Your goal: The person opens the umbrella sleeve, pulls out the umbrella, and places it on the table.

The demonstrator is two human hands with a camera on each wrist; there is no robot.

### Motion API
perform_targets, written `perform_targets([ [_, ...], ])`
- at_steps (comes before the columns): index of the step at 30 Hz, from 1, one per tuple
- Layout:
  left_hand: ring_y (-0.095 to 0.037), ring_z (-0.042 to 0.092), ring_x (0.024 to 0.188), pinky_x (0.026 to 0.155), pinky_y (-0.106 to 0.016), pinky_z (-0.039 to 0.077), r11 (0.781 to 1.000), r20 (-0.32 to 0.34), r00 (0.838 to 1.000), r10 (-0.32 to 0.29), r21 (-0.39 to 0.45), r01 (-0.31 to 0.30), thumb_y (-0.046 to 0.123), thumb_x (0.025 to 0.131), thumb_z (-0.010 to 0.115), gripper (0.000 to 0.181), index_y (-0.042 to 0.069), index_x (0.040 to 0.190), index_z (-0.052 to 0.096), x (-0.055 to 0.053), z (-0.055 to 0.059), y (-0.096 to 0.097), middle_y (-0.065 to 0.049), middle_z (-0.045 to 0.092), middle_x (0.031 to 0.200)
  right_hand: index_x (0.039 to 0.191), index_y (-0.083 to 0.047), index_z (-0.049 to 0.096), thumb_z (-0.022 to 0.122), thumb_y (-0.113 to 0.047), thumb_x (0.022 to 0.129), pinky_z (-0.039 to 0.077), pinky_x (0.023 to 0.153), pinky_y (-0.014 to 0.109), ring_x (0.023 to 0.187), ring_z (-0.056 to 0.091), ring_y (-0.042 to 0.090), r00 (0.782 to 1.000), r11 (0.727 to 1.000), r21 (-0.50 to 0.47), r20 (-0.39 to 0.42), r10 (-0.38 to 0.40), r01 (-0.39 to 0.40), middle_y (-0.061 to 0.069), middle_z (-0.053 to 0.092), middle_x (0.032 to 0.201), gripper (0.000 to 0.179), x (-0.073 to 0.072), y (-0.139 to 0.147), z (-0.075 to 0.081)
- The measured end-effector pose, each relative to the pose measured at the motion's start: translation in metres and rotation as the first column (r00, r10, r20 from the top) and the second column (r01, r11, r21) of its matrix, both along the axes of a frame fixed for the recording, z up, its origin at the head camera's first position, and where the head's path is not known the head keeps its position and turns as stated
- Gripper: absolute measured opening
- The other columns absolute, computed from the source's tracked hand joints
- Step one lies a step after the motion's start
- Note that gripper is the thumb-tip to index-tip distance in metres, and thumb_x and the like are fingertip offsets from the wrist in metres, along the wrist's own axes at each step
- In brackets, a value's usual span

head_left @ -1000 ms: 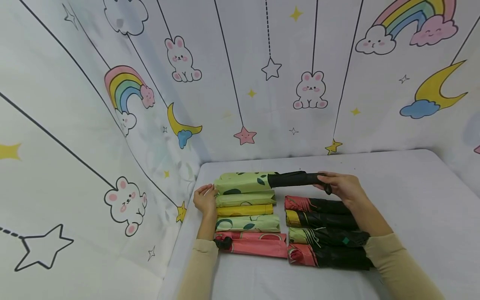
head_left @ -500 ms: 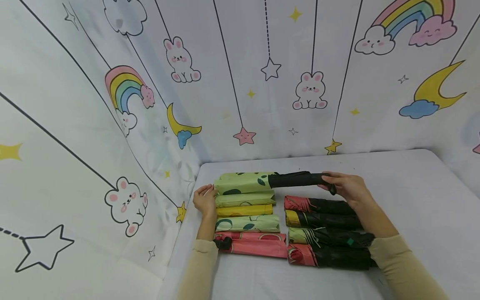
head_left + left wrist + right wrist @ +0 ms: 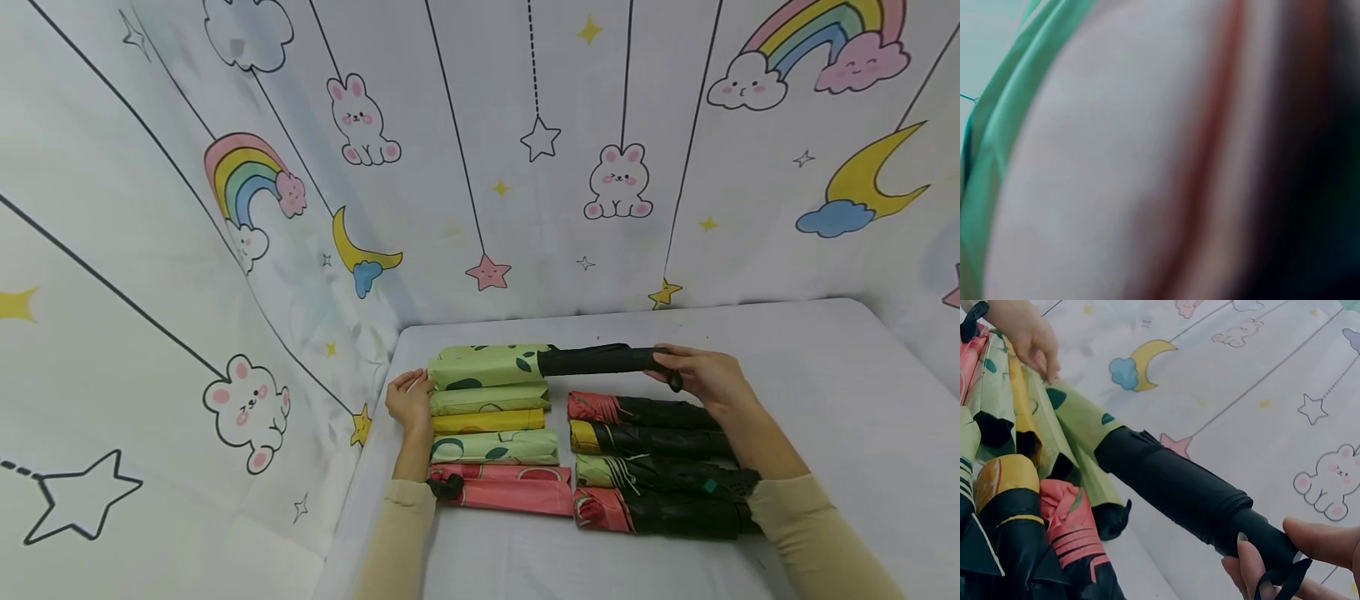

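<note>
My right hand (image 3: 701,375) grips the black handle of a folded umbrella (image 3: 585,360), fingers and thumb round its end. The umbrella's far part is inside a light green leaf-print sleeve (image 3: 483,371), and its black part sticks out to the right. My left hand (image 3: 408,404) pinches the sleeve's left end; in the right wrist view its fingertips (image 3: 1052,374) bend down onto the green cloth. A wrist strap (image 3: 1288,581) hangs at the handle. The left wrist view is mostly blurred, with green cloth (image 3: 1016,119) at its left edge.
Several sleeves lie in a left column: green (image 3: 491,400), yellow (image 3: 487,421), leaf-print (image 3: 495,447) and red watermelon (image 3: 517,490). A right column holds several rolled black umbrellas with coloured ends, such as a yellow-tipped one (image 3: 652,439). A patterned white curtain (image 3: 450,167) rises behind the white table (image 3: 840,367).
My right hand has moved slowly right, and a little more of the black umbrella shows outside the green sleeve. The left hand stays at the sleeve's end.
</note>
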State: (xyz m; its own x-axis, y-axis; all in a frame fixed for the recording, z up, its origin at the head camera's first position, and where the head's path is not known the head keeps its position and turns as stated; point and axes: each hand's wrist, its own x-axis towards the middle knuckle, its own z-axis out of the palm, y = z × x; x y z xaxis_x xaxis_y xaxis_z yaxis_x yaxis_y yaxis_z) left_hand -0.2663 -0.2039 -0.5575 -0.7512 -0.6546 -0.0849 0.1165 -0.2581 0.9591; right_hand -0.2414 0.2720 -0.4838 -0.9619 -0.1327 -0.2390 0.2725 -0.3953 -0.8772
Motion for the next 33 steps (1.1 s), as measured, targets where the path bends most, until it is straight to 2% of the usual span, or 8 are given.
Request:
perform_targets([
  [9, -0.035, 0.07, 0.118, 0.093, -0.041, 0.06, 1.0, 0.009, 1.0, -0.018, 0.005, 0.018, -0.02, 0.085, 0.073, 0.041, -0.01, 0.121, 0.056, 0.0, 0.001, -0.002, -0.028, 0.067, 0.123, 0.108, -0.006, 0.08, 0.075, 0.003, 0.093, 0.061, 0.088, 0.035, 0.093, 0.079, 0.024, 1.0, 1.0, -0.007, 0.001, 0.008, -0.008, -0.003, 0.076, 0.107, 0.018, 0.003, 0.01, 0.001],
  [15, -0.035, 0.071, 0.117, 0.09, -0.038, 0.062, 1.0, 0.012, 1.0, -0.01, -0.001, 0.01, -0.019, 0.084, 0.074, 0.041, -0.01, 0.12, 0.057, 0.0, 0.0, -0.001, -0.027, 0.068, 0.121, 0.108, -0.008, 0.081, 0.075, 0.003, 0.093, 0.06, 0.09, 0.035, 0.093, 0.078, 0.022, 1.0, 1.0, 0.001, 0.01, 0.002, -0.002, -0.004, 0.077, 0.106, 0.019, 0.005, 0.014, 0.001],
  [25, -0.031, 0.072, 0.114, 0.085, -0.034, 0.063, 1.0, 0.009, 1.0, -0.02, -0.016, 0.02, -0.018, 0.084, 0.074, 0.042, -0.008, 0.121, 0.057, 0.001, 0.0, -0.002, -0.024, 0.069, 0.12, 0.108, -0.004, 0.079, 0.072, 0.008, 0.093, 0.061, 0.09, 0.038, 0.099, 0.077, 0.018, 0.999, 0.998, -0.057, 0.022, -0.024, 0.026, -0.002, 0.073, 0.111, 0.021, 0.008, 0.023, -0.002],
  [33, -0.03, 0.072, 0.113, 0.087, -0.034, 0.062, 1.0, 0.011, 1.0, -0.025, -0.008, 0.025, -0.017, 0.084, 0.074, 0.041, -0.006, 0.12, 0.058, 0.001, 0.001, -0.004, -0.022, 0.069, 0.119, 0.104, -0.009, 0.081, 0.069, 0.007, 0.096, 0.062, 0.084, 0.032, 0.092, 0.079, 0.025, 0.999, 0.998, -0.061, 0.042, -0.001, 0.003, -0.006, 0.076, 0.105, 0.021, 0.01, 0.032, -0.002],
])
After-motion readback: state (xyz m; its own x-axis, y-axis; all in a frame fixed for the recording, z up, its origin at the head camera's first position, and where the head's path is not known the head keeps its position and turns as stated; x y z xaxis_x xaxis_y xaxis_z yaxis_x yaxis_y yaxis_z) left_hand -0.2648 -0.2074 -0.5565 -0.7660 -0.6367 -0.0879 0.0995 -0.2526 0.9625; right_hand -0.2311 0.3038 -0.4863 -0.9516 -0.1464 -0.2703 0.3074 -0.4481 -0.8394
